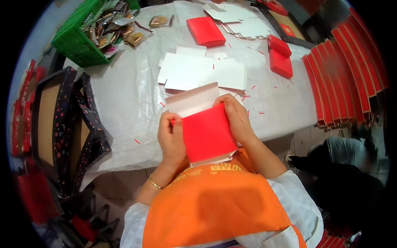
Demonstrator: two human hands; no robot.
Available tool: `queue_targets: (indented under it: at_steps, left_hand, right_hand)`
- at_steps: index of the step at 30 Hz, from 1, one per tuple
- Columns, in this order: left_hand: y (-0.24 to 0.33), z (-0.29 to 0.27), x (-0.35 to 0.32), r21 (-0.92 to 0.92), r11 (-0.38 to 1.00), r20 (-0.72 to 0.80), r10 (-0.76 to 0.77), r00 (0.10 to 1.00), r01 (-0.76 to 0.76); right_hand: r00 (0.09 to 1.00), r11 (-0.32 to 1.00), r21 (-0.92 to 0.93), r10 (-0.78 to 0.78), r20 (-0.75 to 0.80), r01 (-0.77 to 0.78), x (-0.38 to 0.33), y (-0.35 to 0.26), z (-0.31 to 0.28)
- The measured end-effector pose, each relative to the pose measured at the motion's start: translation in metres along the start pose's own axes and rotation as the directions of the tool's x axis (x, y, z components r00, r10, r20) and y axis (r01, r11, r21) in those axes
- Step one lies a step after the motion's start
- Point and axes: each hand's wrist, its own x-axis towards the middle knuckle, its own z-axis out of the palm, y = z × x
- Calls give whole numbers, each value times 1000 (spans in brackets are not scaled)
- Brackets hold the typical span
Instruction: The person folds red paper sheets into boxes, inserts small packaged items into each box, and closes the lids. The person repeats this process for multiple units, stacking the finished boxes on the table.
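Orange apron (215, 202) nearest; left hand (171, 136) and right hand (237, 120) both grip the red box (209, 134) by its sides, at the near edge of the tabletop (128, 103); uneven squeezing could crease its card

Looks like a packing workshop, given flat cartons (186, 71), stacked red boxes (337, 80) and a green crate (74, 43) (of wrapped packets (135, 39)).

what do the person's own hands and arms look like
No gloves on the left hand or right hand. A thin gold-coloured bracelet circles the left wrist; none shows on the right. White sleeves stop well short of both hands.
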Motion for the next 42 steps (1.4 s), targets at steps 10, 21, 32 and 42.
queue_targets:
  at_steps: [10,21,32,42]
  left_hand:
    - [24,-6,25,291,925,115,220,969,-244]
    - [13,1,20,176,981,37,-90,995,82]
    - [15,-8,32,338,941,282,-99,954,-2]
    - [41,-16,51,213,963,440,-246,864,166]
  right_hand:
    - [967,899,-366,-255,4,238,-1,-10,-15]
    - [985,980,-195,-59,-164,27,-2,3,-4]
    - [997,972,-232,-48,-61,33,-2,17,-19]
    - [993,993,-102,42,-112,-54,-9,0,-16]
